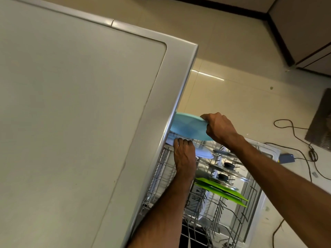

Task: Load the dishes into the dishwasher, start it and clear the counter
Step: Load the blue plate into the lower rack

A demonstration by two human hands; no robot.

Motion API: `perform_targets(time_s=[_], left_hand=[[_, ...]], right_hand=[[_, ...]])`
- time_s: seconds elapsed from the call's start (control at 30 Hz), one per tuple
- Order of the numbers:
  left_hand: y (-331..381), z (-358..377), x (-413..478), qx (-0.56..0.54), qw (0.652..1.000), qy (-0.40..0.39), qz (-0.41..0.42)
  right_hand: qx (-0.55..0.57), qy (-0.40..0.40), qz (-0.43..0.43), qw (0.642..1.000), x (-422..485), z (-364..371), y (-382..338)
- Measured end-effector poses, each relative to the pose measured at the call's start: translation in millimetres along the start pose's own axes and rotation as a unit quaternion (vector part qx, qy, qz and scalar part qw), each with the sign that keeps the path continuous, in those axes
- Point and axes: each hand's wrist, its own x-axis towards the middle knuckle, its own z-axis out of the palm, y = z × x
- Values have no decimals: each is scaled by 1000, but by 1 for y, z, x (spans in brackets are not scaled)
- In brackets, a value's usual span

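The right hand (219, 129) pinches the blue plate (188, 126) by its right rim, holding it over the upper rack (162, 169), half hidden under the worktop (71, 104) edge. The left hand (184, 154) curls over a rack rail beside a pale plate (206, 155). Held by one edge, the blue plate could tip or slip. Pushed left unseen, it may strike the worktop edge or the pale plate.

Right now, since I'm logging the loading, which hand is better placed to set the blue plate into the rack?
Right: the right hand grips the blue plate by its rim above the rack; the left hand is curled over a white plate.
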Motion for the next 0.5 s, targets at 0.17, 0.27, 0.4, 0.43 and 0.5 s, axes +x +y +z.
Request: perform_targets(time_s=[0.17, 0.27, 0.4, 0.43, 0.5], left_hand=[[-1, 1, -1, 1, 1000, 15, 3], [-2, -3, 0, 6, 1000, 8, 9], [-3, -4, 2, 14, 1000, -4, 18], [-3, -3, 2, 12, 1000, -4, 19], [-3, -3, 3, 11, 1000, -1, 21]], right_hand=[[-29, -3, -13, 999, -3, 6, -6], [-56, -19, -30, 998, -8, 8, -12], [-80, -16, -30, 996, -20, 6, -14], [-77, -11, -26, 997, -22, 5, -13], [-68, -2, -23, 997, -24, 3, -11]])
